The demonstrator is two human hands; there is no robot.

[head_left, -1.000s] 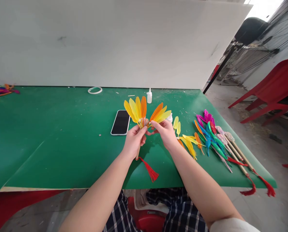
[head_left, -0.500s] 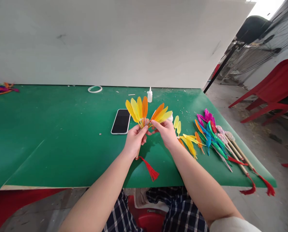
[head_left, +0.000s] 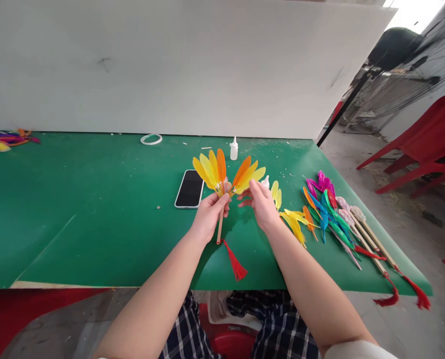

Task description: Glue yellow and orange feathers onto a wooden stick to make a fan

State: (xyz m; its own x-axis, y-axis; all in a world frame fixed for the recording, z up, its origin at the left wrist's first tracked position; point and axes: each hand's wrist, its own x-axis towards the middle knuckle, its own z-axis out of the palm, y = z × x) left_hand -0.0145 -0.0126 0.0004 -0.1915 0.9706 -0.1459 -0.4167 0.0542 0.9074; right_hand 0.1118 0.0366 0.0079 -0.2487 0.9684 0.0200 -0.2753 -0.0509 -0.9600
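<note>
My left hand (head_left: 212, 210) is closed around the upper handle of a feather fan (head_left: 222, 169), just below its head. Yellow and orange feathers spread from the head in two groups, with a gap between them and a pale round piece at their base. The wooden handle (head_left: 220, 227) points down toward me, and a red tassel (head_left: 235, 263) hangs from its end. My right hand (head_left: 262, 203) is beside the right-hand feathers, thumb and fingers apart. Whether a fingertip touches the outer yellow feather is hard to see.
A phone (head_left: 190, 189) lies left of the fan. Behind it stand a white dropper bottle (head_left: 233, 149) and a white ring (head_left: 151, 139). Loose yellow feathers (head_left: 294, 224), coloured feathers (head_left: 325, 209) and wooden sticks with red tassels (head_left: 371, 234) lie on the right of the green table (head_left: 95, 214).
My right hand has let go at the base of the right feathers and moved slightly right, its fingers parting. The left hand keeps its hold, and more of the handle shows.
</note>
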